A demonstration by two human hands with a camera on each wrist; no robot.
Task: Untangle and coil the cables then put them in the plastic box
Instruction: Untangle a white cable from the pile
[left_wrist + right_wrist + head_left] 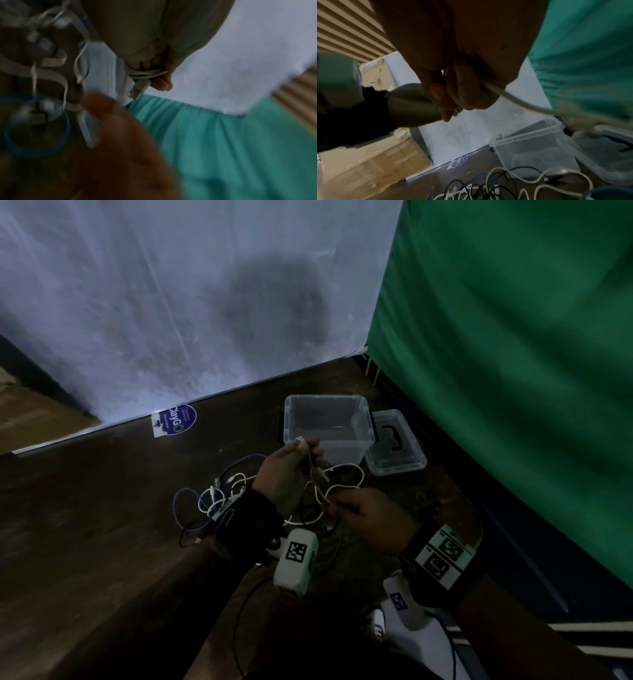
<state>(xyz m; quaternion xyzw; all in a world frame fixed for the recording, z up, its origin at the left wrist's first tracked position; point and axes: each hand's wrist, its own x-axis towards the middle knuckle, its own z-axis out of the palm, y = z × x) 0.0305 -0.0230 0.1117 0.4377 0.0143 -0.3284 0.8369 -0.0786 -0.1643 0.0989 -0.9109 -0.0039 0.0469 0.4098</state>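
My left hand point(297, 455) is raised in front of the clear plastic box point(356, 440) and pinches a folded white cable point(315, 474) near its top, loops wrapped over the fingers point(161, 82). My right hand point(346, 508) grips the same white cable point(513, 100) lower down, a little to the right. A tangle of white, blue and black cables point(219, 501) lies on the dark wooden table point(102, 525) under and left of my hands. The box stands open, with nothing visible in it.
The box's clear lid point(407, 463) with a black handle lies right of the box. A green curtain point(513, 371) hangs along the right, a white wall sheet point(171, 302) at the back. A cardboard box point(30, 412) sits far left. A blue sticker point(176, 419) marks the table.
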